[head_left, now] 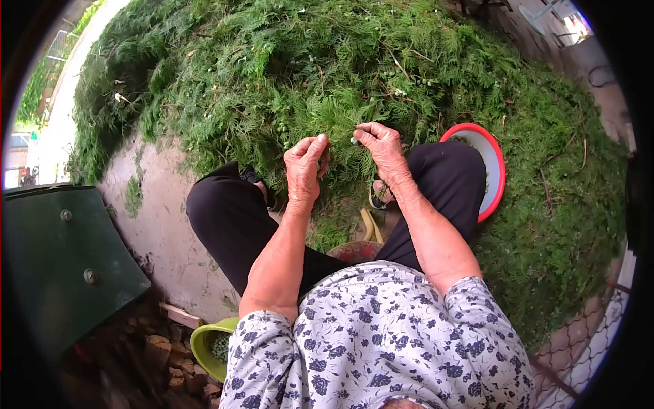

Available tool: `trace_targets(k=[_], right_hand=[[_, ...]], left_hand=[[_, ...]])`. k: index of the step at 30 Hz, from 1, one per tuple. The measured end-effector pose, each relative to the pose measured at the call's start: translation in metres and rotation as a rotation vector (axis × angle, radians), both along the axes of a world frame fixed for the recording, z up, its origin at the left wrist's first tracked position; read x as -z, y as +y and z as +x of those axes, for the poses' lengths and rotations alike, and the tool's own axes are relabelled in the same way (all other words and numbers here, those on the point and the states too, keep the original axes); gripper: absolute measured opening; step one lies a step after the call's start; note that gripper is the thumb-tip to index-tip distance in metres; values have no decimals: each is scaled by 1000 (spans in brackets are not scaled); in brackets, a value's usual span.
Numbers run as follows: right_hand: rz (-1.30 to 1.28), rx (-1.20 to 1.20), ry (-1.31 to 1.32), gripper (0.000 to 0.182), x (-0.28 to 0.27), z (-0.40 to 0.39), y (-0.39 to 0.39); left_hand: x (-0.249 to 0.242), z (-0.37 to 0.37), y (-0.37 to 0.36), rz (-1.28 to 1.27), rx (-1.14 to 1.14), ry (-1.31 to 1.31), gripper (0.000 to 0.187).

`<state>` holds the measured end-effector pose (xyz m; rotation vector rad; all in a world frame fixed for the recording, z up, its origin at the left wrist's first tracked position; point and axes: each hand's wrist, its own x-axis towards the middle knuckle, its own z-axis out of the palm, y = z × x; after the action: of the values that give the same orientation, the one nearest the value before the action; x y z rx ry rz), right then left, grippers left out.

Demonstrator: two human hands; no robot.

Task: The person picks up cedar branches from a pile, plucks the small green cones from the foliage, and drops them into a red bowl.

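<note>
Both hands are raised over a big heap of green conifer branches (272, 75). My left hand (306, 162) has its thumb pressed against curled fingers, and whatever it holds is too small to make out. A little to the right, my right hand (381, 146) pinches a small pale green cone (354, 140) between thumb and fingertips, with a feathery green sprig (337, 123) just beyond. The two hands are apart. Close to my right knee stands a white basin with a red rim (503, 174), partly hidden by the leg.
A yellow-green bucket (201, 347) with small pale green pieces stands at the lower left, beside broken wood pieces (158, 351). A dark green panel (68, 252) is at the left. Between my legs are a patterned seat edge (357, 251) and yellowish curved handles (371, 225).
</note>
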<state>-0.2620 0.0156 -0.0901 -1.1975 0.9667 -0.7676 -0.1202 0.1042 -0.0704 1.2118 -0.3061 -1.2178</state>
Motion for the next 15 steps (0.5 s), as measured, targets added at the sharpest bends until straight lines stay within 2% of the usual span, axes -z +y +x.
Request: trace_targets(k=[2,3,5,10,11,13,14,15], right_hand=[[-33,66,-30,15,1,3,2],[-32,64,-30,15,1,5,4],[-106,92,50,12,1,8,8],[-38,72,33,7,1,14,15],[-38,73,34,7,3,14,15],[28,47,-6,7,7,12,13],[26,47,-6,7,10,12,12],[77,49,-37,8,11,11,10]], left_hand=[[-8,-3,-2,-44,113,-171,19],[-3,-7,-4,37,141,-301,21],[10,-15,-5,23,168,-570,25],[21,-21,-10,15,158,-680,29],[22,-20,-10,15,159,-679,29],[19,-18,-10,86,222,-407,19],[16,-17,-10,85,222,-407,19],[12,-16,-10,96,230,-265,17]])
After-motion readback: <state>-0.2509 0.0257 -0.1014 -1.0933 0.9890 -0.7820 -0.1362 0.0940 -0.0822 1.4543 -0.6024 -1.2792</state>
